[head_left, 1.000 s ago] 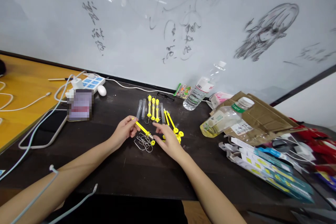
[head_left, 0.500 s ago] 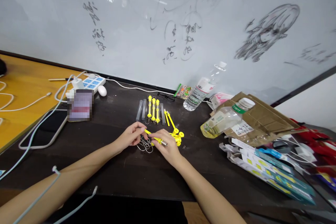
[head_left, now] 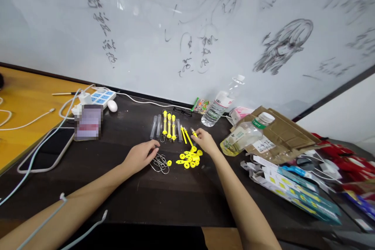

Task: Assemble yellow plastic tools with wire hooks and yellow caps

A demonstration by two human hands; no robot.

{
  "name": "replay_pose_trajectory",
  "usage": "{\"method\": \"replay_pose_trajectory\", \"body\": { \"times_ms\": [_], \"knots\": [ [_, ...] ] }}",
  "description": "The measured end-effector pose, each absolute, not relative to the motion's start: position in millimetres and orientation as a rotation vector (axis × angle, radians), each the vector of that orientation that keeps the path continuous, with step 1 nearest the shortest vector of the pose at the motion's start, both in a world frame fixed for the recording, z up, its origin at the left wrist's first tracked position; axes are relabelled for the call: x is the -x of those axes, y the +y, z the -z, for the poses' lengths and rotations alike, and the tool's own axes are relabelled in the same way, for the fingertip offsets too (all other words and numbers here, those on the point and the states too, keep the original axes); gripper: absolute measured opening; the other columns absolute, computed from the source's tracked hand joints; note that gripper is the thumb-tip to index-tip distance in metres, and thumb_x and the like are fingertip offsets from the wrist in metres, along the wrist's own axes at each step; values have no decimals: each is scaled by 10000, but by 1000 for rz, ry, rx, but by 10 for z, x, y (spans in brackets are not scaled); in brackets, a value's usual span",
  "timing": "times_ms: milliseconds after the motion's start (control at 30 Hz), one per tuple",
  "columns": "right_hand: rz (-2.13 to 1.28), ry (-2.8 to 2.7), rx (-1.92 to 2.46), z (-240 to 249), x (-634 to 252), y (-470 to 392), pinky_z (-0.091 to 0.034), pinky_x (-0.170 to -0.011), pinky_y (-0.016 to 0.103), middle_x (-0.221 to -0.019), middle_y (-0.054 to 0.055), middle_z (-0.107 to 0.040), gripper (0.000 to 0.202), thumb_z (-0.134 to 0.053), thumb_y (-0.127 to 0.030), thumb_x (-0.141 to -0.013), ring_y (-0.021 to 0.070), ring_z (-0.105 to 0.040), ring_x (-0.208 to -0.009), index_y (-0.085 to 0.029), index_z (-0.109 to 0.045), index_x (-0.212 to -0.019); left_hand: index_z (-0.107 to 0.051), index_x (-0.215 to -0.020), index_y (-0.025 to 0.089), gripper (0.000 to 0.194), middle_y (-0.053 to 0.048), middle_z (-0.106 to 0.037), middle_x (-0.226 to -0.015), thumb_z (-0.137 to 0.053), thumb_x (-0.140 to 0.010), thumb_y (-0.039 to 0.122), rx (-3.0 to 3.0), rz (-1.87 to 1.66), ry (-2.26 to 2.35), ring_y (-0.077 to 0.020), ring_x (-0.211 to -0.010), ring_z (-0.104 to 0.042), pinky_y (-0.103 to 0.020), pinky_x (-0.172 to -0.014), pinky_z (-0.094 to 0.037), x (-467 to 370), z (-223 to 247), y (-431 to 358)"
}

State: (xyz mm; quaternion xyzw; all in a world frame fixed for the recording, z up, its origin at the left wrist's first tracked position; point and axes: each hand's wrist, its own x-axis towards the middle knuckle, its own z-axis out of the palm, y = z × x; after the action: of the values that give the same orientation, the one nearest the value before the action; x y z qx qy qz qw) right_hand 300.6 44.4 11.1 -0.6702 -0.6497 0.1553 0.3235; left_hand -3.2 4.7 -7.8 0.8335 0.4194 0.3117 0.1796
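My right hand (head_left: 204, 140) pinches a yellow rod with a spring (head_left: 193, 132), beside two thin yellow rods (head_left: 186, 136) on the dark table. Near the metal hooks (head_left: 160, 163), my left hand (head_left: 142, 154) rests with thumb and fingers apart and nothing visible between them. A loose yellow ring (head_left: 169, 163) lies right of the hooks. Yellow rings and caps (head_left: 190, 158) form a pile between the hands. Three yellow spring tubes (head_left: 169, 125) stand in a row behind, with clear tubes (head_left: 154, 126) on both sides of them.
A water bottle (head_left: 218, 108) and a bottle of yellow liquid (head_left: 244, 137) are at the right, by cardboard (head_left: 281, 125) and a torn box (head_left: 299, 191). Phones, a power strip (head_left: 102, 97) and a white mouse (head_left: 112, 106) lie left. A whiteboard (head_left: 131, 47) rises behind.
My right hand has moved right and away from me with the yellow rod. My left hand has let go of the rod's end and stays near the hooks. The view has shifted slightly.
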Motion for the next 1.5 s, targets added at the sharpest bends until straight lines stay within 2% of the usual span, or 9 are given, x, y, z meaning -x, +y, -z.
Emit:
{"method": "replay_pose_trajectory", "body": {
  "times_ms": [100, 200, 367, 500, 767, 867, 1033, 1300, 1500],
  "knots": [
    [-443, -1673, 1766, 86, -3112, 639, -271, -486, 238, -463, -67, -451, 148, -631, -320, -658, 120, -422, -463, -181, -585, -681, -581, -975, 220, 191, -14, -632, -832, -417, -912, 296, -2412, -909, 1188, -157, -672, -557, -266, -679, -406, 54, 86, 96],
    [-460, -1627, 1730, 235, -3149, 710, -314, -490, 244, -490, -48, -482, 250, -607, -377, -675, 130, -454, -484, -152, -638, -779, -582, -934, 212, 171, -23, -620, -869, -423, -905, 267, -2432, -917, 1176, -160, -712, -557, -272, -693, -411, 70, 89, 131],
    [-595, -1570, 1615, 337, -3188, 694, -388, -456, 229, -784, 54, -643, 468, -532, -437, -732, 141, -562, -580, -122, -621, -1068, -589, -910, 199, 192, -40, -598, -895, -405, -916, 256, -2508, -895, 1154, -186, -816, -551, -300, -759, -418, 56, 110, 145],
    [-683, -1521, 1565, 364, -3208, 675, -370, -367, 206, -911, 103, -657, 488, -486, -415, -748, 153, -598, -594, -113, -600, -1114, -599, -967, 210, 178, -58, -585, -1000, -443, -905, 269, -2565, -890, 1199, -217, -923, -546, -357, -851, -414, 54, 141, 144],
    [-670, -1513, 1447, 376, -3157, 701, -505, -586, 253, -847, 67, -690, 283, -615, -323, -705, 141, -599, -662, -139, -679, -910, -600, -995, 203, 180, -108, -505, -1270, -505, -876, 298, -2738, -826, 1353, -286, -1127, -486, -433, -937, -381, -198, -9, 422],
    [-694, -1495, 1422, 382, -3165, 706, -487, -509, 233, -819, 61, -676, 284, -617, -355, -711, 135, -596, -606, -142, -676, -890, -617, -998, 198, 202, -96, -464, -1333, -484, -882, 296, -2673, -644, 1628, -274, -1170, -456, -402, -971, -370, -399, -94, 668],
    [-782, -1431, 1395, 394, -3191, 707, -353, -319, 162, -667, 25, -598, 370, -527, -464, -764, 156, -617, -552, -140, -628, -910, -668, -964, 124, 293, -166, -488, -1283, -501, -831, 325, -2517, -567, 1836, -309, -1135, -464, -417, -923, -404, -630, -100, 1040],
    [-854, -1364, 1333, 364, -3169, 697, -329, -292, 138, -616, -4, -571, 368, -549, -477, -746, 138, -611, -518, -146, -618, -892, -720, -779, 129, 284, -145, -577, -1195, -550, -723, 349, -2411, -617, 1834, -323, -1212, -412, -407, -1019, -340, -721, -49, 1261],
    [-859, -1341, 1314, 338, -3174, 682, -338, -287, 137, -623, -4, -573, 369, -563, -476, -723, 135, -610, -517, -142, -623, -867, -624, -592, 180, 329, -96, -614, -1150, -485, -818, 374, -2339, -864, 1768, -293, -1198, -449, -388, -1017, -363, -551, -177, 1177]
  ]
}}
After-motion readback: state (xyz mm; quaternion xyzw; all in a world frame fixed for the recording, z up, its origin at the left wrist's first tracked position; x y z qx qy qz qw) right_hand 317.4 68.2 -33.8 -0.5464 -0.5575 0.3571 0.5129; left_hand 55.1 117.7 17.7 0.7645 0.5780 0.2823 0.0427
